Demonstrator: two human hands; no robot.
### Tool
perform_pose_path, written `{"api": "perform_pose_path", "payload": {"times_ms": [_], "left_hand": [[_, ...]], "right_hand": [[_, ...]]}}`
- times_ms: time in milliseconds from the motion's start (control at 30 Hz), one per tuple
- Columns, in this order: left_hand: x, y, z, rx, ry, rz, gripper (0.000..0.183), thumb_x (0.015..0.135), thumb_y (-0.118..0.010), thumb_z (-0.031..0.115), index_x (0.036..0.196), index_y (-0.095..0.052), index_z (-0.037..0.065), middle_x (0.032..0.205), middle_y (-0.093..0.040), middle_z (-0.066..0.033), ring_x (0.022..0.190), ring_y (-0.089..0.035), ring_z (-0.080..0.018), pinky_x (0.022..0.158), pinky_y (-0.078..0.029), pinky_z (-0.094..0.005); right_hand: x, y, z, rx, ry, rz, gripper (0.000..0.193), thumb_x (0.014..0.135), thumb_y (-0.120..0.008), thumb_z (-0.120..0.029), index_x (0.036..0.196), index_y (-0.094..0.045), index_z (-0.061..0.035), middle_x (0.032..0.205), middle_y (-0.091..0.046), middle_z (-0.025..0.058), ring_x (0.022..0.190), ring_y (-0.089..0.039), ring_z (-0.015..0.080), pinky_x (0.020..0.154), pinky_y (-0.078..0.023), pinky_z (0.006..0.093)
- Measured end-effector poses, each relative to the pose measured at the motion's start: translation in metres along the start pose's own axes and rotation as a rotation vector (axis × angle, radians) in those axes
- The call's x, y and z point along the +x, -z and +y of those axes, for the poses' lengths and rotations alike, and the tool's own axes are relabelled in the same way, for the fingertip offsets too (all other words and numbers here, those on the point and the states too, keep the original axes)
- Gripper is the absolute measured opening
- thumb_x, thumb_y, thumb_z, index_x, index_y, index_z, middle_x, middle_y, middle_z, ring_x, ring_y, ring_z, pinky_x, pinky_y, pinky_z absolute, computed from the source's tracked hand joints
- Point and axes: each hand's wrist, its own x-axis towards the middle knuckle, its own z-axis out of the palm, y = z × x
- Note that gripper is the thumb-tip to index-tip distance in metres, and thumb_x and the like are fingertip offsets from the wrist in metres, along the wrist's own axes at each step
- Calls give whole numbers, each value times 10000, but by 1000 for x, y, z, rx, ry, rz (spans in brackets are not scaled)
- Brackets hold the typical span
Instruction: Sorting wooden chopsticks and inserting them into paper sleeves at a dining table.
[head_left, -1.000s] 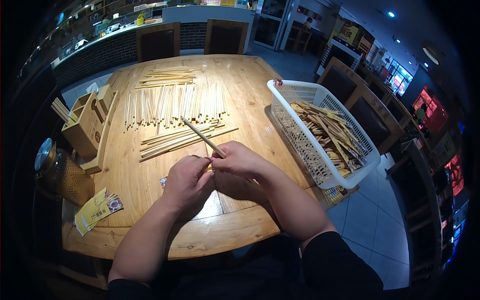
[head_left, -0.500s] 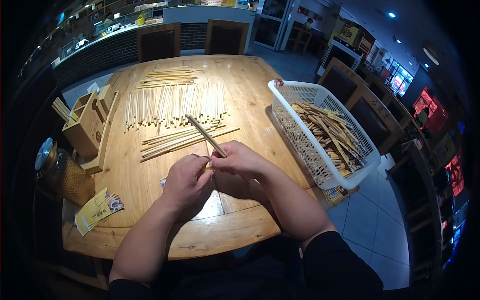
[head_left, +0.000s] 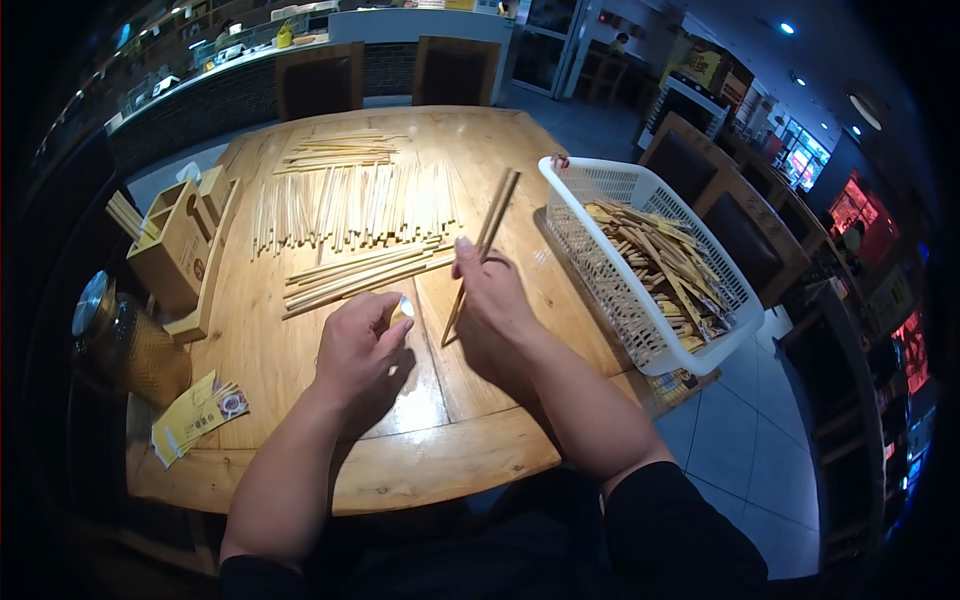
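A pair of wooden chopsticks (head_left: 496, 212) stands tilted in my right hand (head_left: 493, 300), which is closed around them above the table's middle. My left hand (head_left: 350, 345), just to the left, pinches a paper chopstick sleeve (head_left: 403, 307); only its yellow-and-white open end shows between thumb and fingers. Beyond both hands, a loose bunch of chopsticks (head_left: 345, 283) lies aslant. Behind that bunch a wide row of chopsticks (head_left: 350, 205) is laid side by side, and more chopsticks (head_left: 340, 152) lie crosswise farther back. Flat yellow paper sleeves (head_left: 195, 418) are stacked at the near left.
At the right edge of the wooden table (head_left: 500, 430), a white plastic basket (head_left: 562, 185) holds a heap of sleeved chopsticks (head_left: 655, 260). A wooden caddy (head_left: 172, 265) and a lidded glass jar (head_left: 125, 345) stand at the left. Chairs (head_left: 455, 75) line the far side.
My hands have come apart. The right has lifted the chopsticks away to the right and turned them more upright, while the left has stayed nearly in place with the sleeve.
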Motion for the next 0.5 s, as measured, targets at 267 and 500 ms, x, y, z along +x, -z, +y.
{"api": "perform_pose_path", "payload": {"times_ms": [267,500], "left_hand": [[6,-2,-5,-80,-51,63,265,830,-717,126,1064,-669,11,766,-585,-77,657,-563,-163,618,-463,-284],[6,3,-2,-47,-27,39,246,828,-713,119,1041,-662,7,768,-590,-75,662,-571,-171,620,-469,-296]], "right_hand": [[2,32,-37,871,-248,58,432,966,-556,-441,843,-596,-30,635,-576,57,485,-572,118,425,-480,236],[1,20,-30,746,-248,-47,400,957,-589,-402,849,-591,-18,652,-584,61,497,-589,128,434,-495,229]]}}
